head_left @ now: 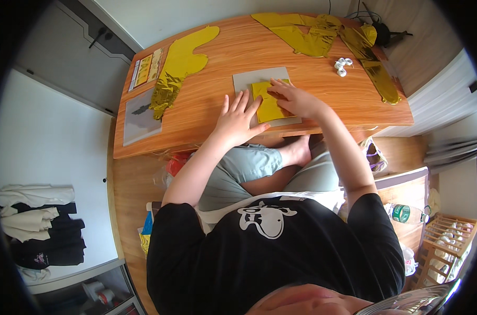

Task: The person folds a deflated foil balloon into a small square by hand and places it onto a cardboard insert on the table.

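A gold foil piece, folded into a flat rectangle, lies on a grey flat sheet or bag near the table's front edge. My left hand rests with spread fingers along the left side of the foil, its fingertips on the grey sheet and its thumb by the foil's lower edge. From the right, my right hand lies over the foil's upper right part, fingers stretched out and a little bent. Neither hand grips anything. What is under the right palm is hidden.
On the wooden table, flat gold foil balloons lie at the left and far right. Several small white rolls sit at the right. A clear bag and a printed card lie near the left edge.
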The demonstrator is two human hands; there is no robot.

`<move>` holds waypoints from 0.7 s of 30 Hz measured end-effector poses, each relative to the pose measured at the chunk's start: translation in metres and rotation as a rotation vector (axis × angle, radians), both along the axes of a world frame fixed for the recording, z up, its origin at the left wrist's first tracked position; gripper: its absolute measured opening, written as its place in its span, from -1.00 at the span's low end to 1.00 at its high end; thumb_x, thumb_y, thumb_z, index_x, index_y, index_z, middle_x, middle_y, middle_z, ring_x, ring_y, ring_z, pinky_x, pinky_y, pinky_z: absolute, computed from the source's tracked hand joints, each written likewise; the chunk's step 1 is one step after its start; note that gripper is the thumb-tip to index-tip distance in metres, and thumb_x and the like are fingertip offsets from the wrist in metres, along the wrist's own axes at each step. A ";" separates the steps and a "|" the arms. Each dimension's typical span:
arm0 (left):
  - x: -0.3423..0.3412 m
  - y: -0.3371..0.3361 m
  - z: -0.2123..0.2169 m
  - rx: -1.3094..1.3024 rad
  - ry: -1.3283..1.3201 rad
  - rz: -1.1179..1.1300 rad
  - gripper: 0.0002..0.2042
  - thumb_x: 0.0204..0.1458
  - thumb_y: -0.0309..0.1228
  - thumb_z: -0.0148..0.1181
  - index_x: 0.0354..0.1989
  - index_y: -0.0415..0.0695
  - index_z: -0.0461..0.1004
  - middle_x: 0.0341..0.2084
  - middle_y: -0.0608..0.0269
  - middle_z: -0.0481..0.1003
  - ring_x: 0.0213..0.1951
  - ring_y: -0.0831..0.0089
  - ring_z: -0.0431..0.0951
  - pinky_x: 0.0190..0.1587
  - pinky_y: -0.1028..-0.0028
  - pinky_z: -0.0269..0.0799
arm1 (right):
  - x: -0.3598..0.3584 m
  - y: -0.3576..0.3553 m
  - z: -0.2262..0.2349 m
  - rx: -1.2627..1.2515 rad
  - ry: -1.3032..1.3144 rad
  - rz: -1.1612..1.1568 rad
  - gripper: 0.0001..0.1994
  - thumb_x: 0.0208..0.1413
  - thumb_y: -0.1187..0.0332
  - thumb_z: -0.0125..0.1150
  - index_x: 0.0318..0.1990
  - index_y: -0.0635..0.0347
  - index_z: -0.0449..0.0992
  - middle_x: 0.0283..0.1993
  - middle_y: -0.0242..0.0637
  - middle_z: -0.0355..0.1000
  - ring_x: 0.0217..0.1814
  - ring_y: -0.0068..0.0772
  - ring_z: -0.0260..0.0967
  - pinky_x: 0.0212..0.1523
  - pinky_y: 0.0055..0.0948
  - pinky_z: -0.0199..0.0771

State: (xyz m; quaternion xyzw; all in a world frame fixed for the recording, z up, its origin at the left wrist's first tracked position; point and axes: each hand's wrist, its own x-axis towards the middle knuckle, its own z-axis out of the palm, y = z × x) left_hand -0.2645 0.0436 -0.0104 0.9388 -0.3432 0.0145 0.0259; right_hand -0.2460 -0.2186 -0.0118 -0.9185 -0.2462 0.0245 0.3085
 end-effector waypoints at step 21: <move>0.063 -0.015 0.005 -0.141 0.029 0.067 -0.48 0.35 0.00 -0.06 0.40 0.05 0.34 0.46 0.08 0.22 0.51 0.13 0.12 0.52 -0.16 -0.19 | -0.089 0.111 0.005 -0.496 -0.368 -0.586 -0.24 0.15 -0.20 0.24 0.26 0.32 0.43 0.27 0.03 0.44 0.23 -0.04 0.46 0.28 -0.13 0.40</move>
